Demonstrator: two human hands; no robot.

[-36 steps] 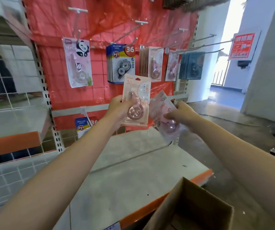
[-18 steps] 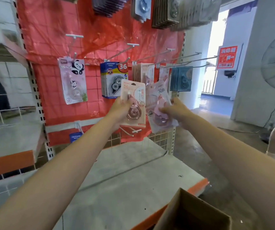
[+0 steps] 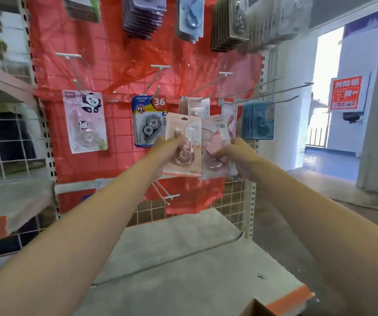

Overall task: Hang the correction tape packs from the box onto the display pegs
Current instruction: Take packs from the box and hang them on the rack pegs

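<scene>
Two correction tape packs, raised side by side before the red display panel (image 3: 74, 169), just below its pegs. Your left hand (image 3: 164, 148) grips the peach pack (image 3: 184, 142) by its left edge, holding it upright; your right hand (image 3: 236, 153) pinches the pink pack (image 3: 215, 142), which tilts slightly. Their inner edges touch or overlap. A matching hung stack (image 3: 196, 106) sits behind them; the cardboard box (image 3: 255, 310) corner shows below.

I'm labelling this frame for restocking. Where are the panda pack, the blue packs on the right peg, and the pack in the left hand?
panda pack (image 3: 85, 120): head view, middle of its card.
blue packs (image 3: 259, 121): head view, front pack's face.
pack in the left hand (image 3: 183, 142): head view, card's middle, above the clear dispenser.
</scene>
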